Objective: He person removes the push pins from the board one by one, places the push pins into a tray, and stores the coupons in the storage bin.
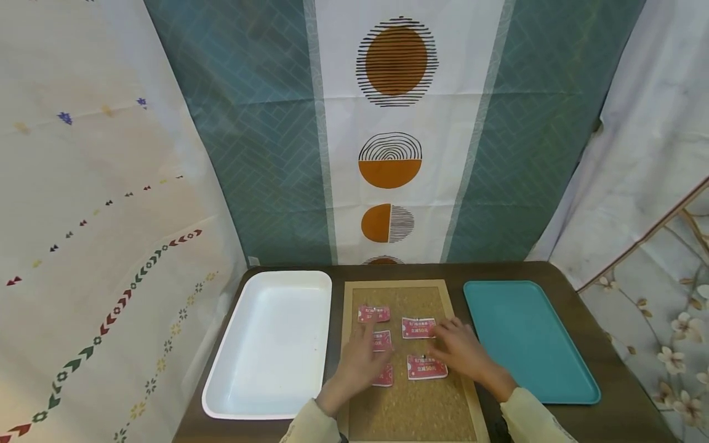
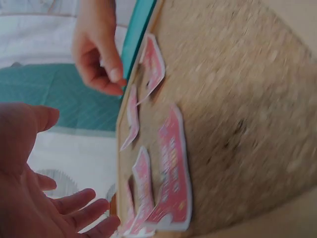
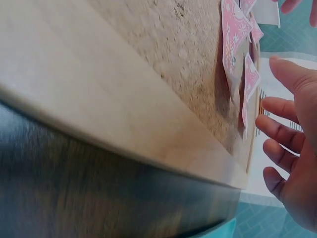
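Several red paper coupons with white print lie on a framed cork board [image 1: 415,412], in two columns. My left hand [image 1: 359,362] hovers over the left column with fingers spread, partly covering the top coupon [image 1: 373,314], the middle coupon [image 1: 382,340] and the lower coupon [image 1: 384,376]. It holds nothing, as its loose fingers in the left wrist view show. My right hand [image 1: 464,349] is at the right column, fingertips near the upper right coupon [image 1: 418,328] and the lower right coupon [image 1: 425,367]. In the right wrist view its fingers [image 3: 280,131] are slightly bent, with nothing between them.
A white tray [image 1: 271,344] stands to the left of the board, and a teal tray [image 1: 532,338] to the right. All rest on a dark wooden table [image 1: 620,418]. Behind it hangs a patterned cloth [image 1: 266,154], with pale curtains at both sides.
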Demonstrator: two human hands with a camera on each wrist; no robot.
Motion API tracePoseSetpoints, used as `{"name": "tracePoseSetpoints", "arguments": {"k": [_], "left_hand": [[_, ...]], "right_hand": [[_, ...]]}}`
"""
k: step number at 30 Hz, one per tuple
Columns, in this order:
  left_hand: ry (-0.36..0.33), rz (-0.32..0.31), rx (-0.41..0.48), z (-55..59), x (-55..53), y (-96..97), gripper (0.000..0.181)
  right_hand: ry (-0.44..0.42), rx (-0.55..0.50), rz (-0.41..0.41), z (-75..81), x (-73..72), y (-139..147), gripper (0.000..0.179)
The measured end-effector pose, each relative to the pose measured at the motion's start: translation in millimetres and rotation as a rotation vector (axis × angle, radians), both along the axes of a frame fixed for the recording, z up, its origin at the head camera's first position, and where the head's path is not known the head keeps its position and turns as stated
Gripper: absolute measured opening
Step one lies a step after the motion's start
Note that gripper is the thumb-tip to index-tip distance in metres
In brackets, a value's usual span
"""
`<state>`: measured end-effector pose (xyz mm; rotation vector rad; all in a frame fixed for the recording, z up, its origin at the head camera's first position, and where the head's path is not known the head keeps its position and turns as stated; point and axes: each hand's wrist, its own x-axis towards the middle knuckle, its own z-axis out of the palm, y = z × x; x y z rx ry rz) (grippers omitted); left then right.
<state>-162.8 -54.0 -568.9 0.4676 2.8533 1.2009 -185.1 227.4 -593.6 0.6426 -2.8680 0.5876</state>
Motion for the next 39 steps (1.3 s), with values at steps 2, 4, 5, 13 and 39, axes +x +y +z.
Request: {"name": "tracePoseSetpoints", "arguments": {"k": [2,4,5,13,39], "left_hand": [[-0.019,-0.018,0.005,-1.8,0.9,4.5,0.079],[-0.024,-0.033,0.004,-2.3,1.3,7.7,0.075],[-0.018,-0.042,0.000,-2.8,1.1,9.0,0.072],[-0.044,-0.144,-0.016,-17.2,-2.0,20.0,0.046],[-0.121,-0.156,-0.037,-29.4,2.4,52.7,0.038]], "right_hand": [[-0.016,-0.009,0.004,-1.9,-0.1,-1.9,0.027],[-0.027,-0.002,0.005,-3.7,-0.1,-3.7,0.026],[-0.032,0.002,0.006,-4.6,-0.1,-4.6,0.026],[-0.098,-0.003,0.012,-6.2,1.8,-11.3,0.019],[-0.156,0.009,0.056,-4.4,1.2,-24.3,0.018]]}}
